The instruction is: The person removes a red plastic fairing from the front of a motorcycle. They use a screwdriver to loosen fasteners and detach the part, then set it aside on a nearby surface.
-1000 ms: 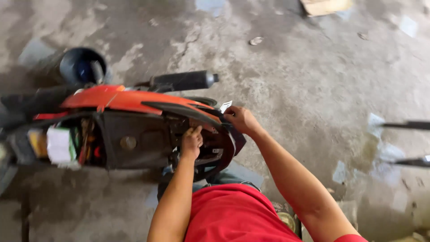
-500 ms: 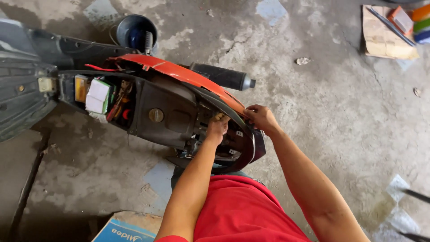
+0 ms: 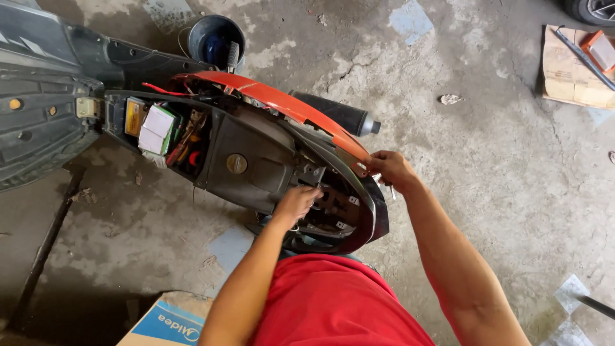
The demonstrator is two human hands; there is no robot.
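A scooter (image 3: 250, 154) with its seat raised stands below me, its black under-seat tub and fuel cap (image 3: 236, 163) exposed. My left hand (image 3: 296, 204) reaches into the rear frame behind the tub, fingers curled on a small part that I cannot make out. My right hand (image 3: 391, 170) grips the rear end of the orange side panel (image 3: 288, 106) at the tail, with a thin metal piece showing under the fingers. A battery and coloured wires (image 3: 157, 128) sit in the front of the open compartment. The black exhaust (image 3: 339, 115) lies beyond the panel.
A dark bucket (image 3: 214, 38) stands on the concrete beyond the scooter. Flattened cardboard with tools (image 3: 576, 64) lies at the upper right. A blue and white carton (image 3: 168, 320) is at my lower left. A dark bar (image 3: 48, 243) lies on the floor at the left.
The view has shifted right and nearer across the frames, bringing the scooter's front into sight. Both hands have stayed at the tail, the left one reaching lower into the frame.
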